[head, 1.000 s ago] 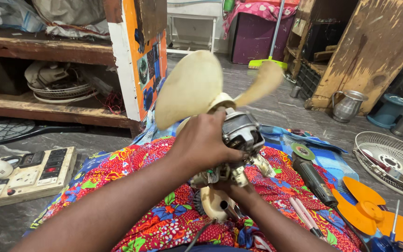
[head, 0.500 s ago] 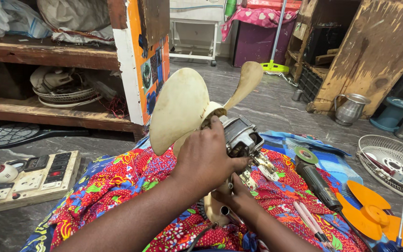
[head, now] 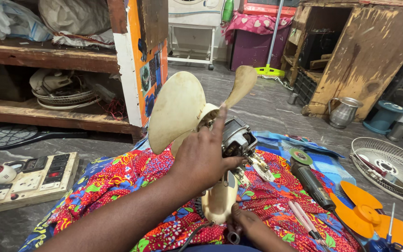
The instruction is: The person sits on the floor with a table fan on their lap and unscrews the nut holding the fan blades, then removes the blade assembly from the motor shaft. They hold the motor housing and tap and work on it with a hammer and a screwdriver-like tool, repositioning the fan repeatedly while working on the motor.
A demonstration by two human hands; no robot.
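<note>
Fan [head: 211,140] upright on cloth's [head: 117,186] middle, blades facing away-left; left hand [head: 201,158] gripping motor, right hand [head: 248,224] clutching base; open floor beyond.

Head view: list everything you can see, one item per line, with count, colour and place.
Fan blade: one, cream, mounted on the motor, centre.
Fan motor: one, grey metal, bare, centre.
Fan neck: one, cream, below the motor.
Cloth: one, red floral, under the fan.
Angle grinder: one, dark, on the cloth at right.
Orange blade: one, on the floor, lower right.
Wire guard: one, white, floor at right.
Switchboard: one, cream, floor at left.
Metal jug: one, silver, beside the wooden cabinet.
Broom: one, green head, background.
Left hand: grips the motor.
Right hand: at the neck's base.
</note>
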